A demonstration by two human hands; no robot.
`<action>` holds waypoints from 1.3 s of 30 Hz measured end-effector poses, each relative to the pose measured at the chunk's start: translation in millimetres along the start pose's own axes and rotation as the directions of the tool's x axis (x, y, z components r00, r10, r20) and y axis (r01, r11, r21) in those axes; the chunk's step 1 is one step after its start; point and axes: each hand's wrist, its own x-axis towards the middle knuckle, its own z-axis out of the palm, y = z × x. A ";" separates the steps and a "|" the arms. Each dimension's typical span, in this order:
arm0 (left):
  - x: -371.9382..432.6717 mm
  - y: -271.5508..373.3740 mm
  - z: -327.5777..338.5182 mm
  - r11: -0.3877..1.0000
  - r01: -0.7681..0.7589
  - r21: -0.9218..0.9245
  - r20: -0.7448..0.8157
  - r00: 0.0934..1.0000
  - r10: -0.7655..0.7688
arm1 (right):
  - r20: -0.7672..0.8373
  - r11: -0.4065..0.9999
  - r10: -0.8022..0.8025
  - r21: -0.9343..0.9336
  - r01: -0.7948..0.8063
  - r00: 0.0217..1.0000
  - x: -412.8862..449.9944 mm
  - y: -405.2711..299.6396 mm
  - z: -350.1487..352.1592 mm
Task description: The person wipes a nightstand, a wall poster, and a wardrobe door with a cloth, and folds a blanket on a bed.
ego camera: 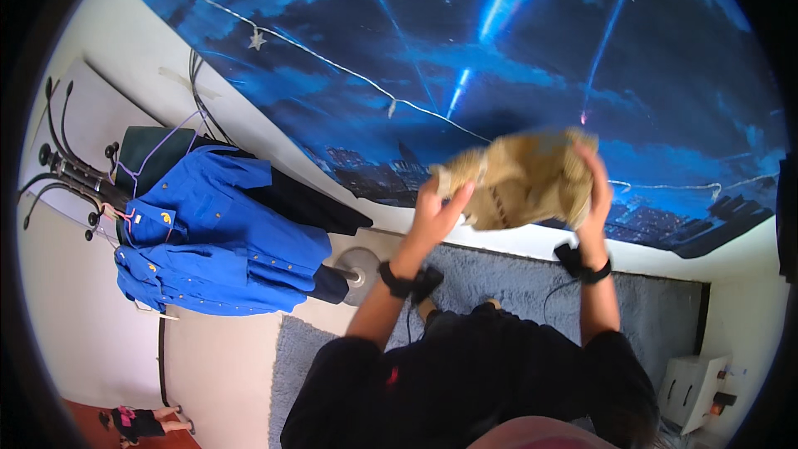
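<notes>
A crumpled tan cloth item (523, 181), perhaps a garment or a fabric bag, is held up in front of me between both hands; its exact kind cannot be told. My left hand (436, 209) grips its left edge, with the thumb in front. At its right edge my right hand (595, 187) holds on, the fingers partly behind the cloth. The cloth is slightly blurred, and a dark row of marks runs down its lower left part. Black bands with small black devices are strapped round both wrists.
Blue shirts (230, 231) hang at the left on a black coat stand (81, 178) with a round base (358, 274). A night-sky mural (386, 31) with a string of lights covers the wall. Below lies a grey-blue rug (499, 274). A white cabinet (689, 390) and another person (140, 422) are farther off.
</notes>
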 end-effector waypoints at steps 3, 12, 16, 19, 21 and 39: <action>55.7 72.7 23.9 0.752 -0.582 0.309 0.177 0.812 0.556 | -0.020 0.964 -0.214 -0.166 0.207 0.977 77.9 -65.9 -25.0; 182.5 60.4 91.8 0.246 -0.730 0.638 0.133 0.420 0.898 | 0.165 0.534 -0.555 -0.681 0.501 0.816 181.2 -26.1 0.8; 176.9 32.4 87.6 0.201 -0.662 0.722 0.140 0.424 0.894 | 0.127 0.500 -0.647 -0.674 0.543 0.752 165.7 -7.3 1.0; 175.6 27.6 82.6 0.165 -0.660 0.733 0.146 0.390 0.909 | 0.147 0.515 -0.646 -0.641 0.569 0.749 156.5 -2.3 3.8; 172.5 21.4 80.3 0.154 -0.624 0.766 0.155 0.412 0.898 | 0.127 0.487 -0.685 -0.653 0.580 0.718 149.5 6.6 5.7; 78.5 -62.6 85.0 0.506 -0.502 0.702 0.359 0.862 0.357 | 0.229 0.672 -0.351 -0.613 0.414 0.908 29.1 48.9 -22.5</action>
